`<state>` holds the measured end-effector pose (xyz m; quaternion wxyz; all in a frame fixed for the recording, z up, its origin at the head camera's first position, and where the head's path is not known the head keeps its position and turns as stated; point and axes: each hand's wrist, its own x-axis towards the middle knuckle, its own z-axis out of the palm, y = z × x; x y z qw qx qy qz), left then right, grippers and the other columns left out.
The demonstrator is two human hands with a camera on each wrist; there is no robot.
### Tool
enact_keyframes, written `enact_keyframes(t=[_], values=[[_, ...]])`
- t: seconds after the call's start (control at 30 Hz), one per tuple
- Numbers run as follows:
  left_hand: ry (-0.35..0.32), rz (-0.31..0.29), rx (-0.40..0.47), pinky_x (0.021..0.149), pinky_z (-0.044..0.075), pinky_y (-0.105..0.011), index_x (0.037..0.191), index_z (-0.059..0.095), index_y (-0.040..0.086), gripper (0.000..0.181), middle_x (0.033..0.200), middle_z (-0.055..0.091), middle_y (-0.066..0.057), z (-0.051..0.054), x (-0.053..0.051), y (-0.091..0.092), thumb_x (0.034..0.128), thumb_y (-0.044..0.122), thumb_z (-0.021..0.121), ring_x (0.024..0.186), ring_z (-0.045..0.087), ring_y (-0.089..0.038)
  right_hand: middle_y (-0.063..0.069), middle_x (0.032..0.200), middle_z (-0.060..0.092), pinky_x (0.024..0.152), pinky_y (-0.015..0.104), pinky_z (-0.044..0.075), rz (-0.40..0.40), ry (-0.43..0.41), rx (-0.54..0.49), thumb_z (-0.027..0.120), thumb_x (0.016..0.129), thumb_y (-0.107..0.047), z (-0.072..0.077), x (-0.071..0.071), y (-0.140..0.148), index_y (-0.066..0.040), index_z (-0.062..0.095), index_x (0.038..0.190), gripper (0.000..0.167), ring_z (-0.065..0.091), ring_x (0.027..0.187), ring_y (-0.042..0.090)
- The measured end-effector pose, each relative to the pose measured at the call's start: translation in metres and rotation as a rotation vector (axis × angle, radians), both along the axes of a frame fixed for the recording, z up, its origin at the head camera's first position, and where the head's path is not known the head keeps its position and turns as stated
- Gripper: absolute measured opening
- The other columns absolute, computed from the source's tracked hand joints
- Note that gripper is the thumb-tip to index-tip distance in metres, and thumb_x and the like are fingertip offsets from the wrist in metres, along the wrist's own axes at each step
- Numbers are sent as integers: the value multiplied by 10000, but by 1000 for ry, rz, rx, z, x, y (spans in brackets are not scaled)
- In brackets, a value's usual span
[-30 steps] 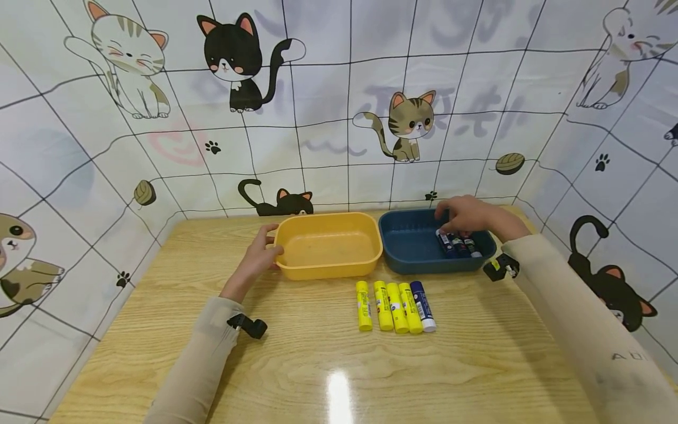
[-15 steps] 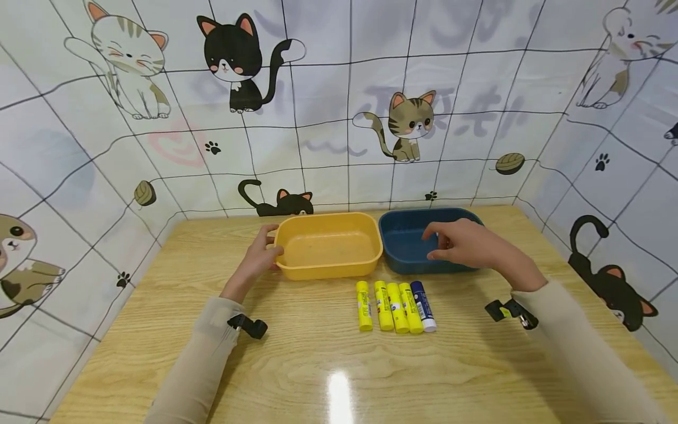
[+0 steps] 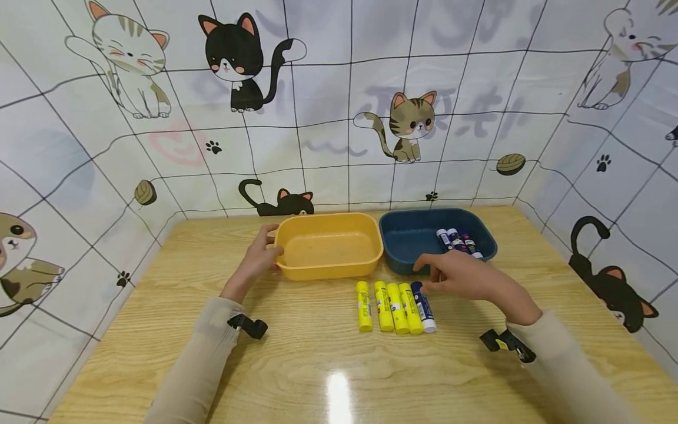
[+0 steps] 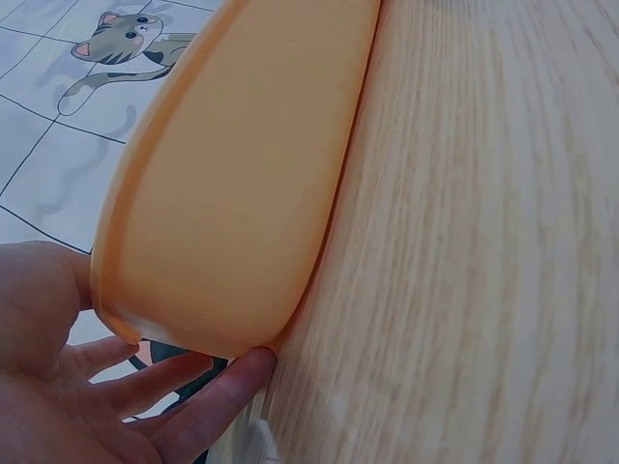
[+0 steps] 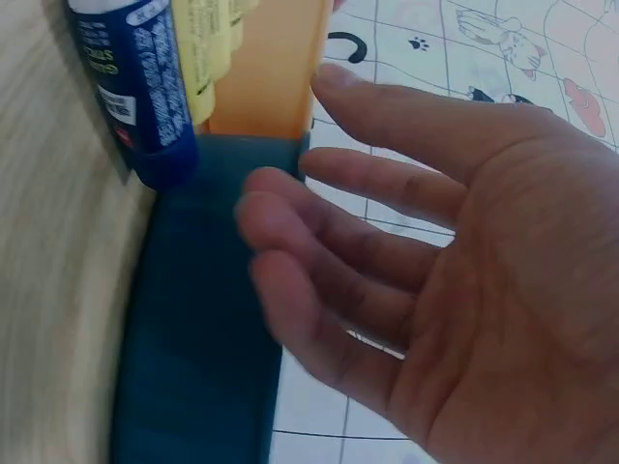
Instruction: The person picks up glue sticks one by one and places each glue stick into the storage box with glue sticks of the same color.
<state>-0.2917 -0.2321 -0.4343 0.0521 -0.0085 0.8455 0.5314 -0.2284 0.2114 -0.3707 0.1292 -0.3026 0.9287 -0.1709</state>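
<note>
At the left end of a yellow plastic basket (image 3: 328, 271), my left hand (image 3: 259, 253) holds its rim. The left wrist view shows the thumb at the rim and fingertips (image 4: 256, 362) against the outer wall. My right hand (image 3: 466, 275) is over the front edge of a dark blue basket (image 3: 405, 262), fingers loosely bent, holding nothing. Its fingertips are close to a blue glue stick (image 3: 424, 307) with a white end. Whether they touch it cannot be told. Left of that stick lie several yellow glue sticks (image 3: 397, 308), one slightly apart.
Several dark glue sticks (image 3: 457, 240) lie in the right part of the dark blue basket, partly hidden by the right hand. Both baskets stand side by side at the back of the wooden table (image 3: 296, 353). A cat-printed cloth (image 3: 328, 135) rises behind and on both sides.
My right hand has come out of the dark blue basket and moved toward me, to the blue glue stick on the table. The left hand stays at the yellow basket.
</note>
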Motion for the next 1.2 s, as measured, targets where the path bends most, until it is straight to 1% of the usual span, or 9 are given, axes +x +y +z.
enact_keyframes(t=[0.1,0.17,0.4,0.57,0.67,0.8,1.07,1.2], values=[[4,-2,7,717,624,-314,1625,248,177,693,1542,444,-257,0,0,-1,991,92,516,1151,647,-393,-88,869,689,657,247,505,-8,-82,12,747,941,-349,-6,-1,0,-133,645,1315,444,582,732,73],[5,-7,9,720,629,-328,1627,241,174,697,1542,439,-262,0,1,-3,992,92,514,1148,650,-402,-85,866,688,662,251,509,-9,-129,16,763,924,-373,-10,-3,0,-130,632,1339,498,589,742,81],[13,0,8,719,634,-342,1626,240,167,691,1523,447,-266,0,3,-5,995,98,511,1128,659,-402,-55,796,651,589,256,505,-16,-243,-29,783,898,-418,-26,-9,1,-101,568,1389,623,574,622,117],[6,-1,7,744,638,-361,1626,239,161,692,1524,448,-266,-1,4,-2,993,96,512,1127,661,-394,-32,797,635,579,262,503,-32,-298,-48,801,879,-432,-36,-11,5,-82,507,1431,717,575,609,138],[8,1,6,758,638,-369,1624,242,168,684,1523,449,-264,-1,4,-1,997,99,509,1137,658,-397,-17,789,628,563,265,501,-32,-309,-64,816,866,-424,-41,-13,7,-68,492,1444,752,577,596,153],[7,0,7,758,637,-363,1622,243,166,680,1521,449,-268,-2,4,0,999,98,506,1146,652,-402,3,782,625,545,272,508,-29,-344,-93,830,854,-417,-47,-15,11,-55,476,1460,789,585,583,177],[6,6,0,769,641,-381,1622,248,170,684,1531,448,-257,-1,2,3,996,96,514,1155,653,-403,33,781,611,553,304,535,-36,-433,-175,831,867,-353,-52,-16,17,-2,426,1487,820,578,599,187],[6,3,1,756,640,-373,1627,240,166,688,1540,441,-258,-1,0,1,998,99,512,1151,655,-402,35,770,605,545,303,536,-33,-448,-200,826,876,-330,-54,-18,18,12,423,1490,810,579,588,179]])
